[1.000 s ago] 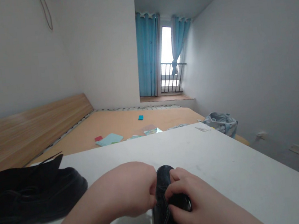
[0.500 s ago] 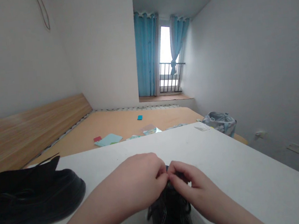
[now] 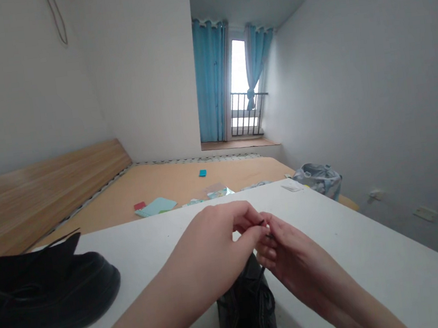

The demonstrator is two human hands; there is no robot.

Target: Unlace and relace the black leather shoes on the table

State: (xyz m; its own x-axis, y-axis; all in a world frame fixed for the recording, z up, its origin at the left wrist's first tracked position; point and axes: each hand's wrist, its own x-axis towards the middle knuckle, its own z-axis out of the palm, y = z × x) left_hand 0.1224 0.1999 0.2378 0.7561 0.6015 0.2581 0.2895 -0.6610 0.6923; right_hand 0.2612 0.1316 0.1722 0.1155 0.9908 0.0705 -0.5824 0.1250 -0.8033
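Plain pale walls (image 3: pixel 144 77) enclose the room, shading to grey on the right, where two wall fittings (image 3: pixel 424 213) sit low down. A thin cord loop (image 3: pixel 62 30) hangs high on the left. In a recess at the back, bright white daylight fills a narrow window (image 3: pixel 238 68) between blue curtains (image 3: pixel 212 79), the right one gathered in a knot; dark railings (image 3: pixel 248 96) cross its lower part above a brownish ledge (image 3: pixel 236 144). Below stretches a bed (image 3: pixel 172 175) with a tan top, a patterned strip (image 3: pixel 194 160) along its far edge and a wood-grain headboard (image 3: pixel 46 185) at left. A white surface (image 3: pixel 331 235) fills the foreground.
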